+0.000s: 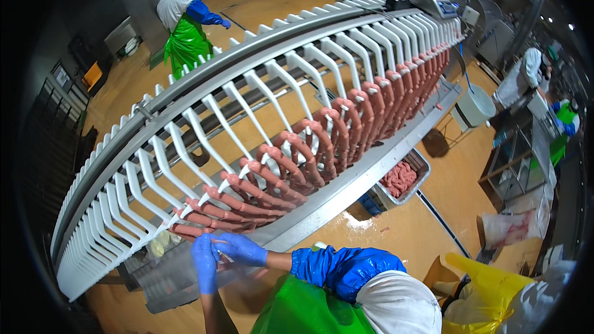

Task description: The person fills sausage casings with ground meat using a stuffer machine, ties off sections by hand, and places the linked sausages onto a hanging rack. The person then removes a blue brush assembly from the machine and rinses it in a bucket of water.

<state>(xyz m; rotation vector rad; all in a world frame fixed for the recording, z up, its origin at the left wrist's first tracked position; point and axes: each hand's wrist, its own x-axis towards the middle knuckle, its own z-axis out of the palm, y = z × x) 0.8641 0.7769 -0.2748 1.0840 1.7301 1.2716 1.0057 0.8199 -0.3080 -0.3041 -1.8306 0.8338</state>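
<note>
My left hand (205, 263) and my right hand (240, 249), both in blue gloves, meet at the near end of a long row of linked sausages (266, 195). The fingers of both hands are closed around the end of the sausage string, though they cover most of what they grip. A bit of pink shows between them. The pink links hang in loops from white hooks (263, 89) along a curved metal rail (204, 65). At the near left, other hooks (105, 226) carry no sausages. Below the loops runs a steel tray (328, 207).
A bin (427, 179) of pink meat stands on the floor beyond the tray. A white bucket (473, 108) and a scale (436, 5) are farther right. A person in a green apron (185, 40) stands behind the rail; others are at the far right. Yellow plastic (489, 291) lies at lower right.
</note>
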